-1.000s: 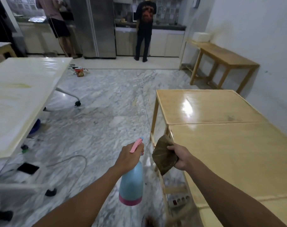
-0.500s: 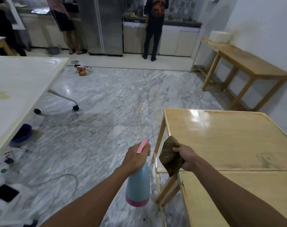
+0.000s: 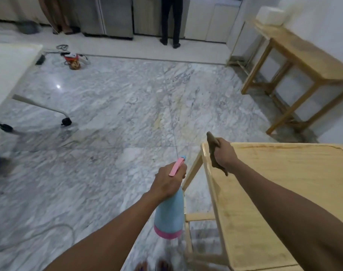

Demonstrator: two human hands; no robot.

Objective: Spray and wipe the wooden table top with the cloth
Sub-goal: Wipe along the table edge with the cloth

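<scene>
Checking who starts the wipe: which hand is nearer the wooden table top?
Right. The right hand, gripping the cloth, is over the wooden table top at its far left corner. The left hand holds the spray bottle off its left edge, above the floor.

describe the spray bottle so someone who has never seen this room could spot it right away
Start at the light wooden table at lower right and look just past its left edge, above the marble floor. There the left hand grips the spray bottle by its neck. It is the only pale blue thing nearby, with a pink base band and pink trigger.
</scene>
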